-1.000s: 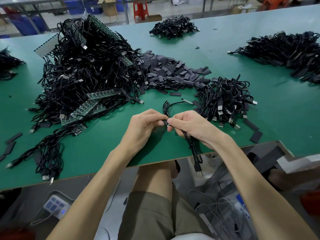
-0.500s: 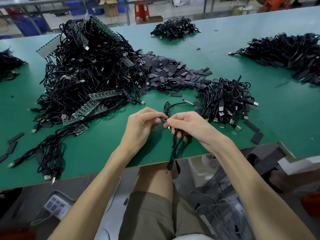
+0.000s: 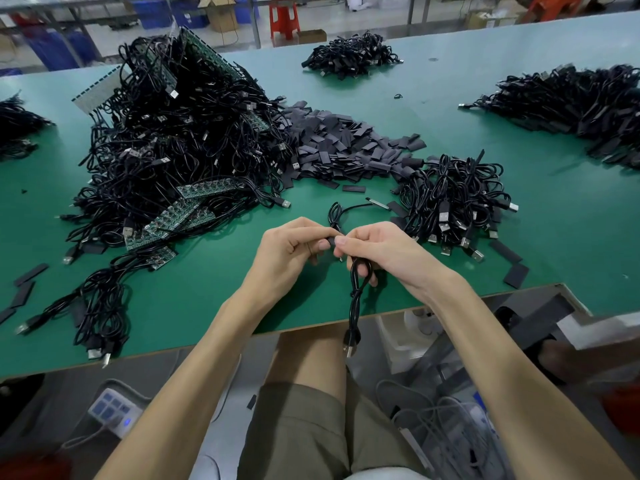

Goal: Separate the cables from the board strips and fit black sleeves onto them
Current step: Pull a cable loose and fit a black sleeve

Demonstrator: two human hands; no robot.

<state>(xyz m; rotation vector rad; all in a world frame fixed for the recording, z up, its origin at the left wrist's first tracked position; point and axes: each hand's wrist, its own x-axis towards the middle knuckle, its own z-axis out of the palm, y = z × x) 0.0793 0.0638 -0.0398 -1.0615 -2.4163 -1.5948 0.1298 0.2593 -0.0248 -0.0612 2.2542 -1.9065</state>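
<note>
My left hand (image 3: 289, 249) and my right hand (image 3: 382, 251) meet fingertip to fingertip over the near table edge. The left pinches a short black sleeve (image 3: 329, 241). The right grips a coiled black cable (image 3: 356, 296) that hangs below it, its USB plug (image 3: 348, 348) dangling past the table edge. A big heap of cables on green board strips (image 3: 173, 150) lies at the left. A loose pile of black sleeves (image 3: 339, 147) sits behind my hands.
A bundle of cables (image 3: 453, 199) lies right of my hands, with another single cable (image 3: 346, 211) just behind them. More cable piles sit far back (image 3: 351, 55) and at the right (image 3: 581, 102). The green table (image 3: 194, 289) ends near my knees; a power strip (image 3: 112, 410) lies on the floor.
The hanging cable swung left and gathered into a tighter loop under my right hand. Both hands stayed together at the same spot.
</note>
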